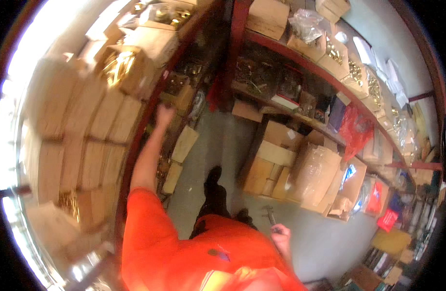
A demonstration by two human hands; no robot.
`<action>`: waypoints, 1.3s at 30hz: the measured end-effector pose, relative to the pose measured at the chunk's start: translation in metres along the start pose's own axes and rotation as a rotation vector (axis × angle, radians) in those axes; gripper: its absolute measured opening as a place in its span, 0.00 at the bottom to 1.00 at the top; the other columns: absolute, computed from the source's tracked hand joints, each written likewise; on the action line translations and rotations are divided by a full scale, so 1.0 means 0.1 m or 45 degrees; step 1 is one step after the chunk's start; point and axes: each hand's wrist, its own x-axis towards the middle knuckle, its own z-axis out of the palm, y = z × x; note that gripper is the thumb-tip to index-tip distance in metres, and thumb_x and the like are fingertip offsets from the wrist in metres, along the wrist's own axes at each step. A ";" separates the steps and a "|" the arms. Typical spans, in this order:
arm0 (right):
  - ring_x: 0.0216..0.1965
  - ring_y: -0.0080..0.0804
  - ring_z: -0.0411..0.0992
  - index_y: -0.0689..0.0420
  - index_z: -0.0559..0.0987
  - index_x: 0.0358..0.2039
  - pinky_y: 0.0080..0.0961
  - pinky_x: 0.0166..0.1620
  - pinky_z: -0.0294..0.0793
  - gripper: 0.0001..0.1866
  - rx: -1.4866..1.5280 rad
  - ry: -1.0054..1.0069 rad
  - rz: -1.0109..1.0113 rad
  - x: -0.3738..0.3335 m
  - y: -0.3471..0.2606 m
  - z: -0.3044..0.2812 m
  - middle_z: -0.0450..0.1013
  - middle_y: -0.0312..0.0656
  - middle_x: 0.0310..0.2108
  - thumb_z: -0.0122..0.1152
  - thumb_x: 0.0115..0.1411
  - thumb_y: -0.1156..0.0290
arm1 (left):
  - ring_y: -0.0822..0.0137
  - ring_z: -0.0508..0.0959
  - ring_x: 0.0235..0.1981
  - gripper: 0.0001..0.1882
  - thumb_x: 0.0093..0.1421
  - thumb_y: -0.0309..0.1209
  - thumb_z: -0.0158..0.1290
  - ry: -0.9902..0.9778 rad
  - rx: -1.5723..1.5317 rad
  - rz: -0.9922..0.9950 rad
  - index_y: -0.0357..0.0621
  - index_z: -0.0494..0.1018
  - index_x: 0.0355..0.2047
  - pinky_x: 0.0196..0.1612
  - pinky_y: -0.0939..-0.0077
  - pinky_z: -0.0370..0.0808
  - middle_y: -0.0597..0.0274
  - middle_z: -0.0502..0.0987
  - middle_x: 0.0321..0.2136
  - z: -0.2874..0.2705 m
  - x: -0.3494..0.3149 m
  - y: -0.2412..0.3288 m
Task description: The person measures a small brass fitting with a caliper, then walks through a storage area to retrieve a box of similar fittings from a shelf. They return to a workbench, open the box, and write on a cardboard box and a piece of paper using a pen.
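My right hand (pixel 281 233), low in the head view beside my orange shirt, is closed around a caliper (pixel 271 216). The tool's grey jaws point up and away from the fingers, over the grey floor. My left arm stretches forward to the shelf on the left. There my left hand (pixel 165 114) is at the near edge of a small open cardboard box (pixel 184 98) under the upper shelf. That hand is blurred and its fingers are hard to make out, so I cannot tell whether it holds anything.
Stacked cartons (pixel 80 114) fill the left shelf, with a box of brass-coloured parts (pixel 119 68) on top. Across the aisle, red-framed shelves (pixel 305 54) carry open boxes of metal parts. Large open cartons (pixel 316 172) stand on the floor (pixel 211 138) beneath a red plastic bag (pixel 354 128).
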 end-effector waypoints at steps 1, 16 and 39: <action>0.21 0.16 0.61 0.58 0.76 0.25 0.16 0.23 0.60 0.11 0.047 0.024 0.029 0.01 -0.07 0.07 0.65 0.29 0.17 0.55 0.36 0.79 | 0.52 0.73 0.41 0.26 0.46 0.37 0.55 -0.029 0.035 -0.049 0.33 0.69 0.43 0.44 0.63 0.68 0.47 0.74 0.41 0.01 0.32 0.01; 0.20 0.26 0.63 0.59 0.75 0.26 0.23 0.25 0.63 0.12 -0.492 0.175 0.095 0.44 -0.44 0.33 0.65 0.39 0.18 0.55 0.35 0.77 | 0.44 0.67 0.48 0.31 0.54 0.48 0.49 0.181 0.499 0.093 0.34 0.63 0.50 0.51 0.57 0.64 0.37 0.66 0.47 0.45 1.06 -0.24; 0.21 0.24 0.64 0.59 0.77 0.26 0.21 0.26 0.65 0.12 -0.381 0.243 0.100 0.32 -0.34 0.35 0.67 0.38 0.19 0.55 0.35 0.77 | 0.45 0.75 0.29 0.16 0.56 0.39 0.46 0.017 0.794 0.512 0.37 0.73 0.28 0.33 0.55 0.72 0.43 0.74 0.26 0.63 0.70 -0.51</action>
